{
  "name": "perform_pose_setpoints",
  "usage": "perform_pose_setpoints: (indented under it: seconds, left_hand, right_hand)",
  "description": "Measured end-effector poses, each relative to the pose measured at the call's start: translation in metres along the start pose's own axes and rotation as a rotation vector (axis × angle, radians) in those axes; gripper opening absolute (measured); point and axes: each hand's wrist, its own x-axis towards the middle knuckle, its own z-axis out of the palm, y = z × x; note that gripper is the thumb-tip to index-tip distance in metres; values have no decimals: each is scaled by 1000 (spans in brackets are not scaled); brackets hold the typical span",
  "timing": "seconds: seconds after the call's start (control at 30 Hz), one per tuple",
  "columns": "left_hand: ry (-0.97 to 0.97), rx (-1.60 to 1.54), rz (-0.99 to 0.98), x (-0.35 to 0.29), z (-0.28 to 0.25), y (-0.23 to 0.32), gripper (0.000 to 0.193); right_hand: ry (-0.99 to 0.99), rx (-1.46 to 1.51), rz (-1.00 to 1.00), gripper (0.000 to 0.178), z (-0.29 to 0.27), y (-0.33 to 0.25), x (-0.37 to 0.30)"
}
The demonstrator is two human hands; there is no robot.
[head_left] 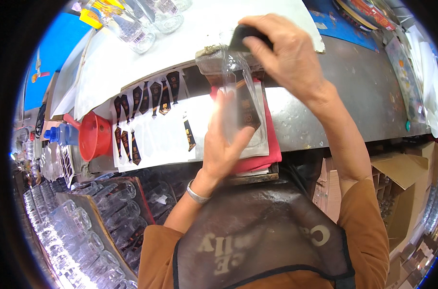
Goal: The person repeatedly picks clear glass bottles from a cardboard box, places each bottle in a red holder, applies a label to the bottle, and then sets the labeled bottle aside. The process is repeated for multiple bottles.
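Note:
My left hand [220, 144] is wrapped round the side of a clear glass bottle [232, 67], with the thumb towards me. Dark tie-shaped decals with orange print [248, 108] show on or through the glass. Past the bottle's far end, my right hand [291, 55] grips a small black block [240, 39], probably a scraper; its exact kind is unclear. A worn, cloth-covered rest [211, 62] stands against the far part of the bottle. Beneath the bottle are white paper and a folded red cloth [273, 144]. Both hands are slightly blurred.
On the left lies a white sheet [161, 139] bearing several dark decals. Beside it are a red plastic dipper [94, 136] and a blue-capped bottle [67, 134]. Clear glasses [141, 41] lie at the far left. Crates of glassware [117, 207] and a cardboard box [402, 168] flank me below.

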Motion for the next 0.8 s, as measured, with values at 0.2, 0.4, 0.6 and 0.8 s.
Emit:
perform_pose_setpoints:
  seconds: [0.2,0.4,0.6,0.8]
  left_hand:
    - [145,-227,-116,22,-22,3,70]
    - [102,-39,-425,80,-26,23,71]
    - [-12,265,-413,107,-19,13,71]
    - [-48,139,-468,107,-24,1,70]
  right_hand:
    - [-185,258,201,26,-5,-4,-24]
    - [95,489,394,28,-14,0,-29]
    - [188,733,677,32,-20,12,-65]
    - [121,801,771,32,-16,2,-68]
